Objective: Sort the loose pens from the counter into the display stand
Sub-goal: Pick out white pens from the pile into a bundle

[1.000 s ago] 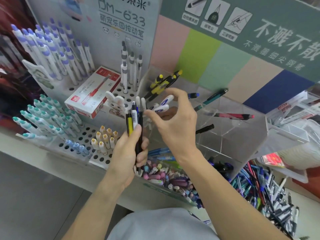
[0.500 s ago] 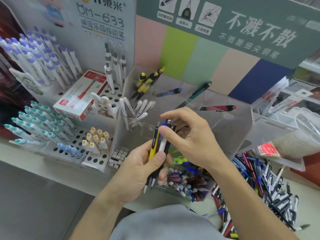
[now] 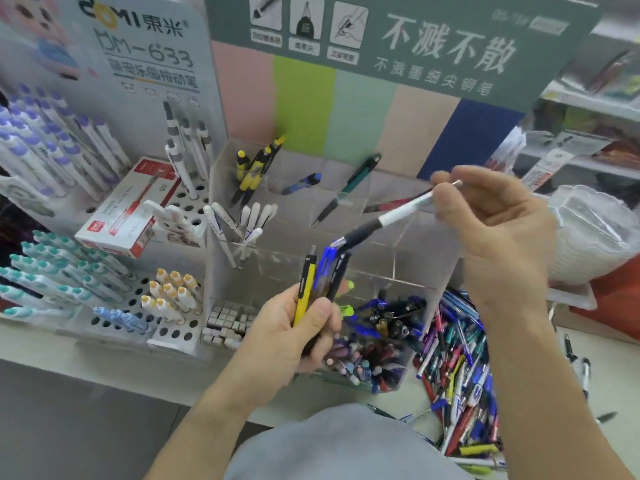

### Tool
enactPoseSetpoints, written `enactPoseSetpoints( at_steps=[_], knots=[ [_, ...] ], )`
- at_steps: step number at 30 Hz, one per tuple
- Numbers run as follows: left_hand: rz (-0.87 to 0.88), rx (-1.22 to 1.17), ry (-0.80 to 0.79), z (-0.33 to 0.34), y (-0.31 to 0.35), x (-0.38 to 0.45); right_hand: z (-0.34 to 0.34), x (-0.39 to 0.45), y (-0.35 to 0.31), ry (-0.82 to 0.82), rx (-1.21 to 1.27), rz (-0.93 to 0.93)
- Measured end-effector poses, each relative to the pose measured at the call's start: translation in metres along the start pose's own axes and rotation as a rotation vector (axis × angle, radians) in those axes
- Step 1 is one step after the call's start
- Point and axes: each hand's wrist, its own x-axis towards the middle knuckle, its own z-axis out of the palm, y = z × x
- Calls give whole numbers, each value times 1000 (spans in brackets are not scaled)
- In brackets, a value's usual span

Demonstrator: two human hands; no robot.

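My left hand (image 3: 294, 336) grips a small bundle of pens (image 3: 320, 278): one yellow, one blue, one black, standing upright in front of the clear acrylic display stand (image 3: 408, 244). My right hand (image 3: 491, 220) pinches the top end of a white pen with a black grip (image 3: 388, 218), held slanted above the stand's middle compartments, tip pointing down-left toward the bundle. The stand's cells hold yellow-black pens (image 3: 254, 171), white pens (image 3: 249, 220), a blue pen (image 3: 303, 183) and a green pen (image 3: 353, 183). A heap of loose pens (image 3: 460, 368) lies on the counter at the right.
A perforated white rack (image 3: 173, 327) at the left carries purple-capped, teal-capped and yellow-capped pens, with a red and white pen box (image 3: 128, 209) lying on it. A front bin (image 3: 374, 351) is full of mixed pens. A white plastic bag (image 3: 588, 233) sits at the right.
My right hand has pulled the white pen out of the bundle and lifted it up and to the right. My left hand still holds the remaining pens, slightly lower.
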Motion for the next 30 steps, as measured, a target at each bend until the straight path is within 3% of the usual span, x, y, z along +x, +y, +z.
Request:
enactPoseSetpoints(
  at_steps=[3,5,7,12,16,17,20,22,27,30],
  knots=[
    [21,-102,56,7,3,5,-31,16,1,353,-86,-274],
    [19,-147,46,13,6,8,-45,22,6,439,-120,-360],
    [16,-164,17,19,9,11,-50,28,17,431,-176,-356],
    [0,-179,-53,32,5,17,-43,28,48,207,-422,-140],
    [-18,-129,-102,34,0,20,-33,2,40,323,-514,-355],
    [-31,-103,-112,34,0,21,-29,-8,35,236,-474,-353],
    [-77,-56,-182,39,1,21,-16,-35,24,-288,-314,11],
    [-121,-32,-250,40,2,20,-15,-42,27,-501,-344,110],
    [-189,68,-342,36,2,15,-17,-38,26,-609,-229,131],
    [-283,-57,-312,29,-1,12,-19,-30,20,-521,-4,171]
  ],
)
